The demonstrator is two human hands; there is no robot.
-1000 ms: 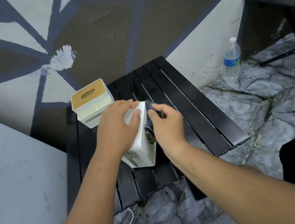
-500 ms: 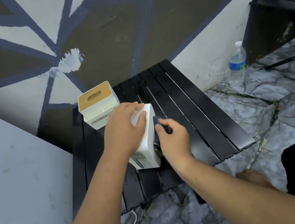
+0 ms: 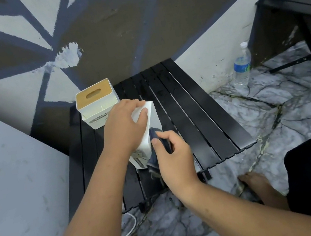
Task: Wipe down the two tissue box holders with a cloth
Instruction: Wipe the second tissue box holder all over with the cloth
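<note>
At the centre of the frame, a person's left hand (image 3: 125,127) clasps a white tissue box holder (image 3: 153,114) tipped on its side on a black slatted bench (image 3: 202,120), the fingers (image 3: 137,103) held close together and curled over its upper edge. Just below, the right hand (image 3: 173,158) pinches a bunched dark blue cloth (image 3: 152,160) between thumb and bent fingers (image 3: 165,136), pressing it against the holder's right face. A second tissue box holder (image 3: 95,101) stands upright at the bench's upper left, just beside the first. Its wooden lid has an oval slot, and what is inside cannot be told. A capped water bottle (image 3: 242,65) stands on the marble floor (image 3: 271,97) at the right, against the painted wall (image 3: 134,28).
</note>
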